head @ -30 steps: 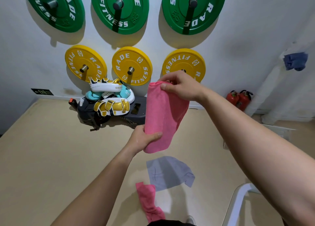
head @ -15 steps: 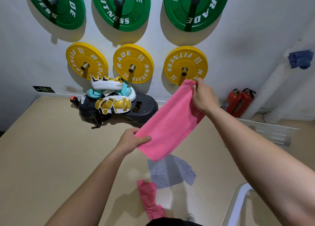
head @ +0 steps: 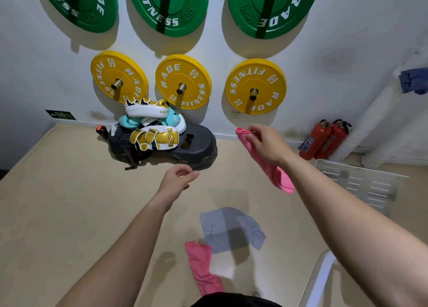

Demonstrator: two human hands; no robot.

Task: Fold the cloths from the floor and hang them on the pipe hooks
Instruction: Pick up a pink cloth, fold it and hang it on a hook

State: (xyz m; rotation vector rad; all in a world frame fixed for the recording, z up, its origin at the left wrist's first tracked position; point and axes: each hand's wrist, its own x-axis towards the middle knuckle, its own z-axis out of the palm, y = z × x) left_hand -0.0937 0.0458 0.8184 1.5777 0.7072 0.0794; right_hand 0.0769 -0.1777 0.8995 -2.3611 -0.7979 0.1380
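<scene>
My right hand [head: 266,144] grips the top end of a folded pink cloth [head: 275,177], which hangs down slanting to the right behind my forearm. My left hand [head: 178,179] hovers empty to the left of it, fingers loosely curled and apart. On the tan floor below lie a grey-blue cloth [head: 229,230] spread flat and a second pink cloth [head: 201,267] crumpled beside it. At the far right a blue cloth [head: 414,81] hangs on the white pipe [head: 379,112].
A black step with boxing pads [head: 157,135] piled on it stands against the wall. Green and yellow weight plates [head: 254,86] hang above. Two red fire extinguishers [head: 324,139] and a white slatted rack [head: 361,183] sit at the right; a white chair edge [head: 319,281] is near my right arm.
My left hand let go of the pink cloth's lower end and drew back left. My right hand carried the cloth to the right, where it now hangs from that hand alone.
</scene>
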